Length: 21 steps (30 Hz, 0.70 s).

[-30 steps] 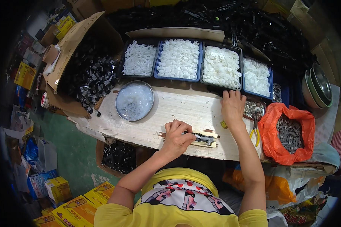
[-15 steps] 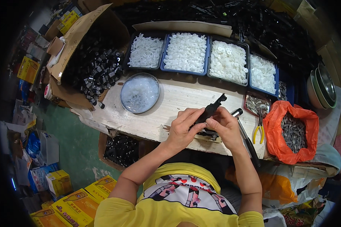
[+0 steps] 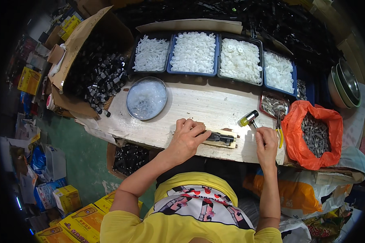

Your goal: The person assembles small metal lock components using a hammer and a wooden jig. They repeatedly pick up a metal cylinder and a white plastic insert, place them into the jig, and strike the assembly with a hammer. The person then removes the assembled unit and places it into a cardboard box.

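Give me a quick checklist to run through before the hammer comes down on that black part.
1. Black part seated on the wooden block: ok.
2. Left hand steadying the part: ok.
3. Right hand gripping the small hammer: ok.
4. Left fingers away from the part's right end: ok.
5. Part fully aligned in the block: cannot tell.

Single head-worn fisheye view, aimed steeply down at the desk [image 3: 190,109] from close above. Straight edges are bent toward the rim. Trays are seen beyond the fingers [image 3: 190,125], the torso nearer than them.
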Motion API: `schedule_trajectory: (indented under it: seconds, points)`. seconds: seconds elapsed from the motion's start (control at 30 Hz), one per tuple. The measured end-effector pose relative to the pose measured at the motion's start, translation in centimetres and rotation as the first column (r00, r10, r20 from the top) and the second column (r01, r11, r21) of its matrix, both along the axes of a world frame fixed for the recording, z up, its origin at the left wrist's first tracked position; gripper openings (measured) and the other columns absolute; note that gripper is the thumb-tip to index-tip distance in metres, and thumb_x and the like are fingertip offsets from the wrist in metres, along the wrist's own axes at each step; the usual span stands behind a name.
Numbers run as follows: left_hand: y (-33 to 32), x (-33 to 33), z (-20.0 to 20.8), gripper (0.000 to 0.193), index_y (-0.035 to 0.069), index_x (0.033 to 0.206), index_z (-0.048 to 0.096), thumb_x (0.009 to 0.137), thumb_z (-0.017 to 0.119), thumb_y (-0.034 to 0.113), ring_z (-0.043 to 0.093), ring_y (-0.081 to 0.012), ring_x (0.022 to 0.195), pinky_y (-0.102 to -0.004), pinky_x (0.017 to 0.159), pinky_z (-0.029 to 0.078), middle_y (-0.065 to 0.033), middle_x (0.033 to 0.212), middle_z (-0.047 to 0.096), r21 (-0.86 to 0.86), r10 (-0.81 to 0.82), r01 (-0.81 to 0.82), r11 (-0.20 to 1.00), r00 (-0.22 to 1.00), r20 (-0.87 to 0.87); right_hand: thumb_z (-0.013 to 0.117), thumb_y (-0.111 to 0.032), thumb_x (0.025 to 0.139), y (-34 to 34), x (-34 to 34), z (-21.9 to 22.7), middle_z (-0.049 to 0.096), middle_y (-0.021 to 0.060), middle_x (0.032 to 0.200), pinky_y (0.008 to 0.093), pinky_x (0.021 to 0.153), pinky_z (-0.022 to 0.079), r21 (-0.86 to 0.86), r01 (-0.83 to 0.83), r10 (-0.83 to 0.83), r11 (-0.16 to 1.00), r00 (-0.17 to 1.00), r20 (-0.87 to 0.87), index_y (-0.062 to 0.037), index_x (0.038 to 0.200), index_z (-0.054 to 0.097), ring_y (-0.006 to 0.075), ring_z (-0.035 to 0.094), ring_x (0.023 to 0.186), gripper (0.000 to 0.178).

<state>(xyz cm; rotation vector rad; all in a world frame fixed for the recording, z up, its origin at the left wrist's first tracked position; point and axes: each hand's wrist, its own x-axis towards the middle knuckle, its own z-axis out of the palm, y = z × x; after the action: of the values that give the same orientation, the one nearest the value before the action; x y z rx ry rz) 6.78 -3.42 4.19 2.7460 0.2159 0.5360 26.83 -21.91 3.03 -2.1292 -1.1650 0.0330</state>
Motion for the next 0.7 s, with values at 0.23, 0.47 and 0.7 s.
schedule_trajectory:
  seconds: [0.23,0.47,0.7]
  points:
    - [0.3,0.1,0.0,0.040,0.010,0.099,0.062,0.061,0.057,-0.003,0.047,-0.0213,0.086,-0.0373,0.078,0.031,-0.0054,0.100,0.055,0.010,-0.044,0.045,0.999,0.997,-0.065,0.058,-0.004,0.076,-0.3,-0.4,-1.4,0.052,0.0110,0.095,0.0360,0.075,0.033,-0.241,0.113,-0.046,0.964,0.963,0.266,-0.0026,0.101,0.054,0.0271,0.046,0.093,0.025]
    - [0.8,-0.7,-0.2,0.053,0.015,0.115,0.054,0.066,0.056,-0.003,0.043,-0.0245,0.092,-0.0370,0.078,0.031,-0.0119,0.112,0.047,0.041,-0.141,0.147,0.988,0.982,-0.128,0.057,-0.004,0.077,-0.5,-2.4,0.5,0.051,0.0139,0.082,0.0395,0.062,0.041,-0.040,-0.046,0.050,0.998,0.995,0.090,-0.0020,0.103,0.053,0.0325,0.052,0.074,0.026]
    - [1.3,-0.7,-0.2,0.047,0.018,0.117,0.053,0.072,0.052,0.002,0.043,-0.0250,0.094,-0.0365,0.078,0.031,-0.0142,0.109,0.046,0.081,-0.214,0.235,0.969,0.954,-0.212,0.055,-0.005,0.080,0.1,-5.7,6.8,0.051,0.0134,0.071,0.0406,0.050,0.044,-0.178,-0.203,0.215,0.963,0.976,0.045,-0.0040,0.103,0.052,0.0315,0.055,0.057,0.023]
